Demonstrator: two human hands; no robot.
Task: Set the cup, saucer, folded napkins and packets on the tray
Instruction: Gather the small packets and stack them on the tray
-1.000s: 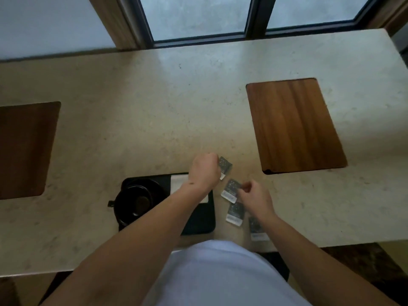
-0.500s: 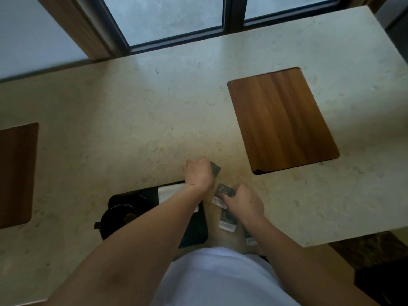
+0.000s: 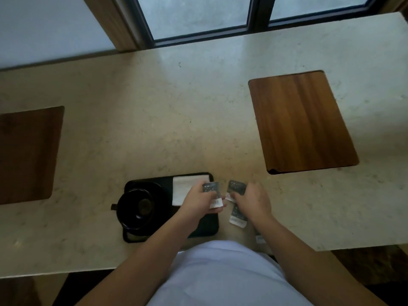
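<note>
Tray (image 3: 205,228) holds cup (image 3: 135,209) and napkin (image 3: 183,189); left hand (image 3: 199,200) pinches 1 packet (image 3: 211,191) over tray's right edge, right hand (image 3: 254,200) pinches another (image 3: 236,187) just right of tray, long axes roughly front-to-back.

Pale stone countertop (image 3: 176,111) beneath a window. Resting directly on it: 1 black tray (image 3: 207,228) near the front edge; 1 packet (image 3: 237,217) just right of the tray; 2 wooden boards, one at far left (image 3: 26,155), one at right (image 3: 302,120).
</note>
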